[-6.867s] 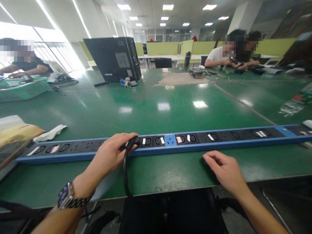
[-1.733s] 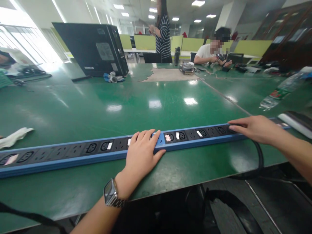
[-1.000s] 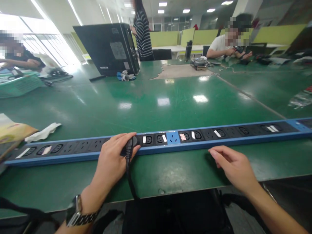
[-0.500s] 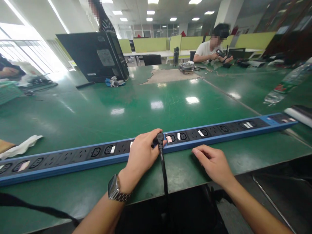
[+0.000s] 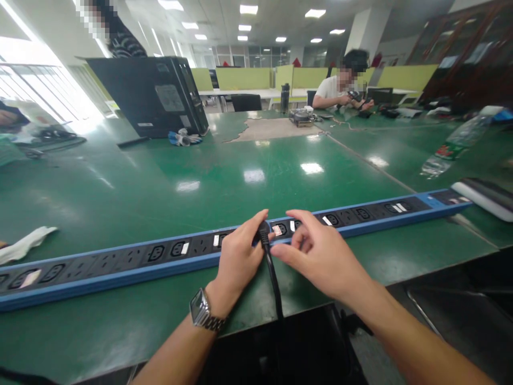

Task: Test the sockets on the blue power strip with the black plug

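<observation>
**Both hands at a black plug on the long blue power strip**

Green and shiny, the big workbench (image 5: pixel 240 176) fills most of the view, and ceiling lamps reflect on it. Along its near edge lies a long blue power strip (image 5: pixel 120 262) with a row of black sockets, some of them with small white labels. It runs from the left border of the picture up to the right.

About in the middle of the strip sits a black plug (image 5: pixel 263 233). The left hand (image 5: pixel 238 256) closes its thumb and fingers on this plug, with the index finger bent over the top. A metal wristwatch (image 5: pixel 202 313) is on that wrist. From the plug a black cable (image 5: pixel 274 278) goes down across the bench surface and over the near edge, where it disappears in the dark.

The right hand (image 5: pixel 320 256) hangs just beside the plug, on its right side. Its fingers are half curled and hold nothing; the thumb tip is very near to the cable, but whether it touches cannot be told.

Farther back a black computer case (image 5: pixel 152 96) stands on the bench, with a blue and white bundle (image 5: pixel 182 139) next to it. A white cloth (image 5: pixel 24 243) lies at the left, and a plastic bottle (image 5: pixel 452 147) lies at the right. Behind, a person in a white shirt (image 5: pixel 332 91) sits at the bench, and another person in a striped top (image 5: pixel 120 43) stands behind the computer case.
</observation>
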Demonstrator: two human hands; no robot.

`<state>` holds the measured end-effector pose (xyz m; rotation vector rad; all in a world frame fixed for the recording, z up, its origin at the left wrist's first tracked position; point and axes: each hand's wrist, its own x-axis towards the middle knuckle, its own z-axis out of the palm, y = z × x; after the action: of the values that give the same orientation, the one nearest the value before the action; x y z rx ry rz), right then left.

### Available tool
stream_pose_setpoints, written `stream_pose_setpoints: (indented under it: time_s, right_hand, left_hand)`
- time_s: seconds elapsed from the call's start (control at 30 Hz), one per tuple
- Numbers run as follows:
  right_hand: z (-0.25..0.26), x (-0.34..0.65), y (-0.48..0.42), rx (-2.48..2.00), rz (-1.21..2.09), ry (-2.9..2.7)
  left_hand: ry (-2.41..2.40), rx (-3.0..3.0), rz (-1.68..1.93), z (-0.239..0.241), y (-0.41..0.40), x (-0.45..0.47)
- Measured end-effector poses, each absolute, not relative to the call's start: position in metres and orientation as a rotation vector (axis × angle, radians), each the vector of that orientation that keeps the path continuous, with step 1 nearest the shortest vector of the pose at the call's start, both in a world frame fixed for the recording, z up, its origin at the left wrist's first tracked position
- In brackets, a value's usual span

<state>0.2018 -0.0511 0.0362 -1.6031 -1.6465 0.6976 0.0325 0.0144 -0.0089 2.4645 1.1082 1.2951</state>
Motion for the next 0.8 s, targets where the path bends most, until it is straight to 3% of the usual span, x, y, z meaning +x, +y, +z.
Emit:
stream_pose_setpoints:
  time_s: [0.17,0.33,0.5,0.8]
  right_hand:
    - [0.059,0.164,-0.026,-1.804,0.470,-1.963]
    - [0.062,0.202,-0.030,-1.911,0.270,-2.005]
    - [0.055,0.272,-0.027,-2.059,0.248,-2.037]
    - [0.059,0.257,-0.015,-2.376,-0.094,-2.130]
  left_hand:
    - [0.954,2.416,1.479,-0.005,0.022,0.030]
    - [0.866,2.569,1.256,0.003,0.021,0.025]
    - [1.211,2.679,1.060,-0.002,0.019,0.008]
    - [1.396,2.745,0.813,-0.009,0.021,0.003]
